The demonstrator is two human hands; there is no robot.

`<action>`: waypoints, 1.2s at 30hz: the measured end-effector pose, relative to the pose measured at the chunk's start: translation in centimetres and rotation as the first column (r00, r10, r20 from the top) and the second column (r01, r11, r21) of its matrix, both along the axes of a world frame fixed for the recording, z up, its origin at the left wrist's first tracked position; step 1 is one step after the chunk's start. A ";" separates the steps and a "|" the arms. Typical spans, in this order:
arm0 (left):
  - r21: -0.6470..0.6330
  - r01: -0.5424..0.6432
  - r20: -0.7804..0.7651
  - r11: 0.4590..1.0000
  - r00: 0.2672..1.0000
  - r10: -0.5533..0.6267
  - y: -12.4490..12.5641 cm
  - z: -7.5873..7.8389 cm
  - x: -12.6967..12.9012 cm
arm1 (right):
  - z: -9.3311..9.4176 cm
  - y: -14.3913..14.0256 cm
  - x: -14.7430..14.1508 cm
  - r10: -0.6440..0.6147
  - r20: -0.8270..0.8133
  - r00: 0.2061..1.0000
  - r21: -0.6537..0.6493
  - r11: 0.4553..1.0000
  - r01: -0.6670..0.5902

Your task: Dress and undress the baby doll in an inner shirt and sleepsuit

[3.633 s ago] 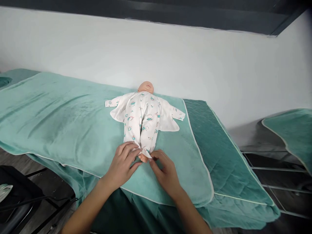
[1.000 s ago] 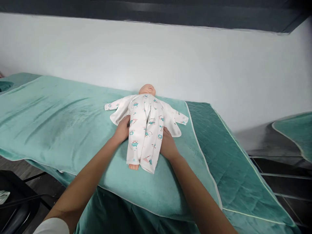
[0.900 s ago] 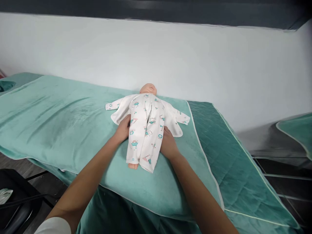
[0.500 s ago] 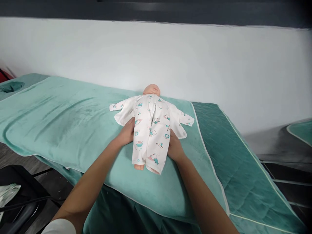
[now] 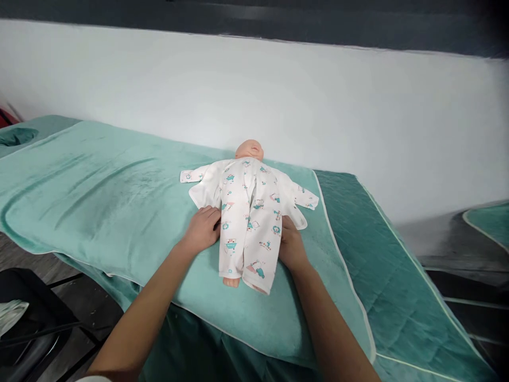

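Note:
A baby doll (image 5: 248, 212) in a white printed romper lies face up on a teal blanket (image 5: 99, 196), head toward the wall. One bare foot (image 5: 231, 281) pokes out of the left trouser leg. My left hand (image 5: 203, 229) lies flat on the blanket, fingers apart, and its fingertips touch the romper at the doll's hip. My right hand (image 5: 291, 245) presses against the doll's other side, thumb on the romper and fingers tucked out of sight beneath it.
The blanket covers a padded table with a darker quilted cover (image 5: 382, 254) showing at the right. A white wall (image 5: 278, 95) runs close behind the doll's head. A dark chair (image 5: 27, 318) stands at the lower left, and another teal-covered table (image 5: 489, 223) sits at the far right.
My hands went from the doll's feet up to its sides. In the last half second they slid slightly back toward me, and the left hand flattened onto the blanket.

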State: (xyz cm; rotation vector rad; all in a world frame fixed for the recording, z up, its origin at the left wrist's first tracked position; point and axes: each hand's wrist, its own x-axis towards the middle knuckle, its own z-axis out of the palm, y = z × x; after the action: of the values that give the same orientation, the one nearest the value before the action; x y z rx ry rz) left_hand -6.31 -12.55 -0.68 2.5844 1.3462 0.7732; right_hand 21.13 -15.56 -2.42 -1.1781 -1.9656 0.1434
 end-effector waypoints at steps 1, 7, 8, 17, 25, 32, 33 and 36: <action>-0.006 0.006 0.006 1.000 1.000 -0.006 -0.3 0.0 -0.2 | 0.1 -0.1 0.1 0.007 0.011 1.000 -0.003 1.000 -0.007; -0.048 0.027 0.061 0.998 0.998 -0.024 -0.4 -0.3 -0.6 | 0.7 -1.5 0.5 0.027 0.023 0.999 -0.096 0.995 -0.025; -0.047 0.004 0.088 0.999 0.996 0.000 -0.1 -0.4 -0.6 | 0.8 -1.7 0.5 0.041 0.006 0.999 -0.124 0.992 -0.039; -0.038 -0.616 0.133 0.787 0.777 0.615 4.5 -1.1 -2.9 | 0.1 -0.2 4.1 -0.274 0.005 0.962 -0.110 0.956 0.273; -0.055 -0.698 0.144 0.714 0.702 0.697 6.6 -1.3 -3.6 | -0.5 2.1 7.1 -0.663 0.431 0.613 -0.180 0.602 0.778; -0.095 -0.588 0.221 0.803 0.774 0.593 6.9 -1.1 -4.1 | 2.3 3.8 4.8 -0.635 -0.077 0.769 -0.267 0.756 0.598; -0.102 -0.580 0.237 0.808 0.775 0.586 6.9 -1.1 -4.1 | 3.4 3.7 3.8 -0.613 -0.178 0.770 -0.216 0.787 0.577; -0.132 -0.563 0.269 0.816 0.772 0.576 6.9 -1.0 -4.1 | 6.8 2.7 0.0 -0.367 -0.223 0.903 -0.074 0.930 0.359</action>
State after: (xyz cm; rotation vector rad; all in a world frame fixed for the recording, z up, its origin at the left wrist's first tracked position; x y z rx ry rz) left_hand -10.43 -5.64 -1.65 1.8998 2.0315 1.1409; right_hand 21.09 -12.87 4.41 -1.4573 -1.5159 0.1116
